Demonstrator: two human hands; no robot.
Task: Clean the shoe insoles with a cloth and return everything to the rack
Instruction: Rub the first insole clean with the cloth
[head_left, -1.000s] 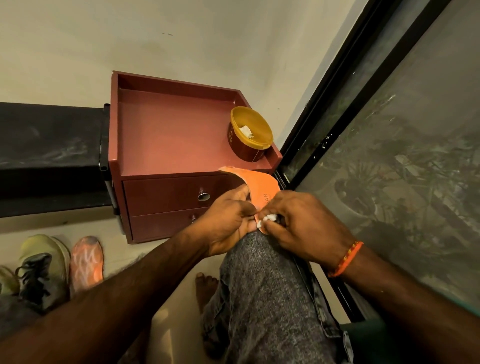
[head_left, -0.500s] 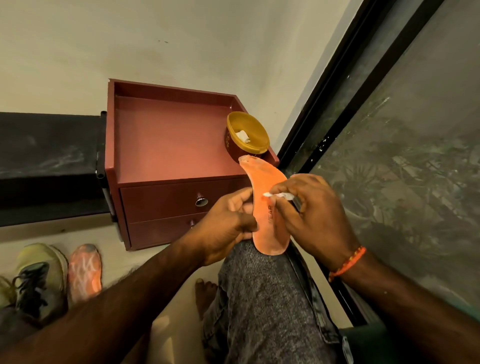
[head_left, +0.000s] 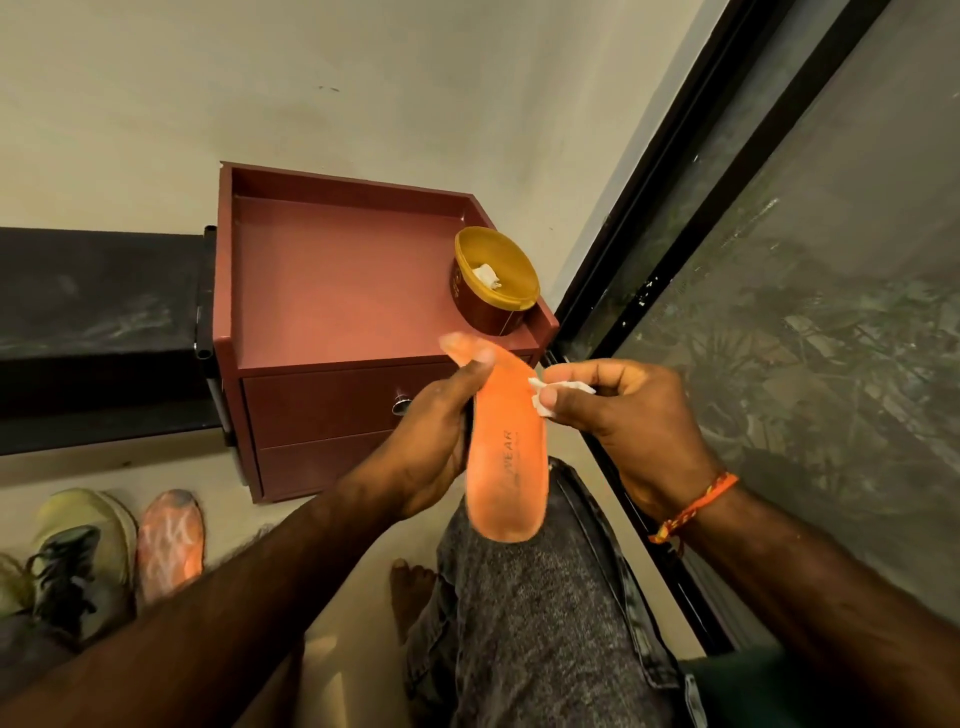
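A pale wall meets a dark-framed window on the right, and against the wall stands a small red cabinet (head_left: 332, 291) with two drawers and a raised rim round its top; a yellow tub (head_left: 493, 280) with a scrap of white in it sits at the top's right front corner. Before the cabinet, above the person's raised knee, the left hand (head_left: 431, 441) grasps the orange insole (head_left: 506, 452) along its left edge, thumb up near the toe end, so the printed face is turned to the camera and the heel end hangs just over the knee. The right hand (head_left: 628, 415) pinches a small white cloth (head_left: 550, 395) between thumb and fingers and has it against the insole's right edge near the toe. The insole looks thin, light and bendy, with a slightly grippy foam face, so it would likely flex away under a rub unless backed; holding it across the middle or bracing it on the knee seems the surer way. On the floor at lower left lie a shoe (head_left: 78, 561) and a second insole (head_left: 171, 540) beside it, apparently not yet returned to any rack.
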